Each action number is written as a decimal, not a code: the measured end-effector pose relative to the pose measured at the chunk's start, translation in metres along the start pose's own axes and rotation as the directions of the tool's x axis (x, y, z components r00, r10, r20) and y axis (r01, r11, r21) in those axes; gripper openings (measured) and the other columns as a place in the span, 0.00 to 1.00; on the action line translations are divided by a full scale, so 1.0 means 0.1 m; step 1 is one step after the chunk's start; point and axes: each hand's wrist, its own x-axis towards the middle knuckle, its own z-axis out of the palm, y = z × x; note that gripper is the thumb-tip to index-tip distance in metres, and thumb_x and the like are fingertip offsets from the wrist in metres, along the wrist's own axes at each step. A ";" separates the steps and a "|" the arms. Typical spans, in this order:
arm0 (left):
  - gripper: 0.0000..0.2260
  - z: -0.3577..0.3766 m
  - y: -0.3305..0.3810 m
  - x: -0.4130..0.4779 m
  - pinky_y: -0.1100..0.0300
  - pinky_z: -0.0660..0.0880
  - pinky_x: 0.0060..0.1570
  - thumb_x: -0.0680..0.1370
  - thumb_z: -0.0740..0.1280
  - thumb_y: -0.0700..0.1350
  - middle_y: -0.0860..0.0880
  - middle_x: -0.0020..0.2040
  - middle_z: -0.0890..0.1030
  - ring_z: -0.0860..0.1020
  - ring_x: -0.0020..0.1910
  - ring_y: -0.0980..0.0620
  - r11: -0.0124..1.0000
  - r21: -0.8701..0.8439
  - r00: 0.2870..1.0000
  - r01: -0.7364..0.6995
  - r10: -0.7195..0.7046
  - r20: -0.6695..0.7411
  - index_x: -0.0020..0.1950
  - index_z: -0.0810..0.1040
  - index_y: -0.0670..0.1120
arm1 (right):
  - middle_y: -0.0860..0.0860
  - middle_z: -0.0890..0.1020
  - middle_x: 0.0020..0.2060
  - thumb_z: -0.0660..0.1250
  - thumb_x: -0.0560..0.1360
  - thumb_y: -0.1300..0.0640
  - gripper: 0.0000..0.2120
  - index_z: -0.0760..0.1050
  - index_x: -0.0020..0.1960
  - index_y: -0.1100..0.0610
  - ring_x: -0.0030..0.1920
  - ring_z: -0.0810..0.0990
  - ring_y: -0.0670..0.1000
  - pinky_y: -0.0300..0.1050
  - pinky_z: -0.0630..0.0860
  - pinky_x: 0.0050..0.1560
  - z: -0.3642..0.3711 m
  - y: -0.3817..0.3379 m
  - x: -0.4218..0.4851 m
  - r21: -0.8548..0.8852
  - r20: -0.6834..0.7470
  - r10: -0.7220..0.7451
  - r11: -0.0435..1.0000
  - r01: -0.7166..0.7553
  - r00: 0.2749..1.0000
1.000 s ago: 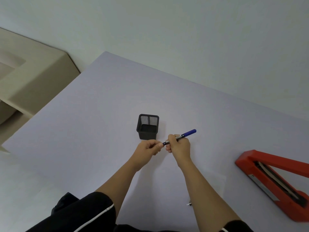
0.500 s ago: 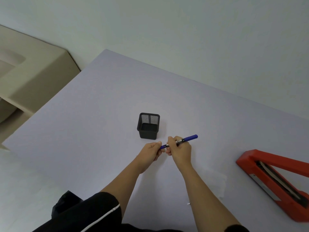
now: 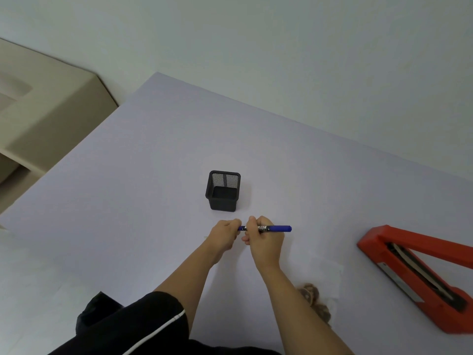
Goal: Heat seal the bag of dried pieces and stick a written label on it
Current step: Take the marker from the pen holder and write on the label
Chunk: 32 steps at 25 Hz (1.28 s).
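Bench (image 3: 133,175): pale lilac top, carrying all items below, with a plain wall (image 3: 281,47) behind it and a beige cabinet (image 3: 48,111) at its left corner. Pen (image 3: 279,228): blue, held level above the bench, lying left to right, its right end jutting free past the right hand; a short blue stretch shows between the two hands, and whether the cap is on or off cannot be told. Left hand (image 3: 225,234): grip closed, fingers curled and pinching the pen's left end. Right hand (image 3: 266,243): grip closed, fingers wrapped round the pen's middle, knuckles up, close beside the left hand. Pot (image 3: 223,192): black mesh, square, upright, just beyond the hands and apart from them. Bag (image 3: 330,275): clear and faint against the bench, lying flat to the right of the right forearm, between it and the sealer, touched by neither hand. Dried pieces (image 3: 308,293): brown round slices bunched at the bag's near end, partly hidden by the forearm. Sealer (image 3: 409,272): red, wedge-shaped, arm raised off its base, at the bench's right side, cut by the frame edge, well apart from the hands. Sleeve (image 3: 143,326): black with a white stripe, on the left arm at the lower frame edge
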 end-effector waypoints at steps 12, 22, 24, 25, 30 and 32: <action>0.16 -0.03 0.05 0.01 0.62 0.58 0.26 0.76 0.57 0.47 0.49 0.28 0.66 0.59 0.26 0.53 0.996 0.033 0.997 0.082 -0.082 -0.006 0.29 0.67 0.45 | 0.50 0.78 0.23 0.64 0.76 0.61 0.14 0.72 0.31 0.57 0.24 0.79 0.44 0.33 0.76 0.26 0.06 0.07 -0.06 0.080 -0.115 0.040 0.996 -0.031 0.993; 0.14 0.03 0.04 -0.02 0.62 0.58 0.26 0.77 0.56 0.45 0.48 0.28 0.63 0.58 0.26 0.53 0.989 -0.069 0.989 0.128 -0.132 -0.069 0.31 0.67 0.43 | 0.54 0.77 0.23 0.62 0.76 0.61 0.16 0.73 0.29 0.58 0.20 0.76 0.44 0.38 0.75 0.24 0.16 -0.02 0.00 0.109 -0.187 0.160 0.984 -0.142 0.969; 0.13 -0.06 -0.01 0.01 0.63 0.57 0.26 0.76 0.58 0.45 0.48 0.28 0.63 0.59 0.26 0.53 0.974 -0.113 0.976 0.196 -0.205 -0.078 0.32 0.68 0.43 | 0.53 0.77 0.23 0.61 0.76 0.62 0.17 0.72 0.29 0.56 0.20 0.77 0.44 0.35 0.74 0.22 0.15 -0.03 -0.06 0.113 -0.223 0.108 0.990 -0.084 0.969; 0.12 -0.15 -0.05 0.03 0.63 0.57 0.26 0.75 0.59 0.45 0.48 0.28 0.64 0.59 0.25 0.52 0.965 -0.140 0.965 0.223 -0.239 -0.110 0.32 0.68 0.43 | 0.53 0.77 0.23 0.61 0.76 0.62 0.17 0.72 0.29 0.55 0.20 0.76 0.45 0.35 0.73 0.22 0.12 -0.04 -0.04 0.124 -0.257 0.085 0.991 -0.055 0.963; 0.16 -0.45 -0.25 0.01 0.62 0.60 0.27 0.76 0.63 0.48 0.47 0.29 0.70 0.63 0.27 0.50 0.985 0.082 0.966 0.154 -0.133 -0.224 0.31 0.70 0.42 | 0.52 0.76 0.24 0.61 0.77 0.59 0.17 0.73 0.31 0.61 0.20 0.76 0.45 0.38 0.74 0.22 -0.01 -0.05 0.15 0.083 -0.246 0.035 0.996 -0.015 0.969; 0.16 -0.46 -0.27 0.02 0.61 0.65 0.31 0.76 0.65 0.50 0.47 0.31 0.74 0.70 0.32 0.49 0.972 0.235 0.964 -0.001 0.063 -0.260 0.34 0.76 0.41 | 0.53 0.77 0.24 0.61 0.78 0.55 0.17 0.72 0.30 0.57 0.22 0.78 0.48 0.45 0.76 0.27 0.07 0.00 0.13 -0.007 -0.155 0.007 1.000 -0.009 0.988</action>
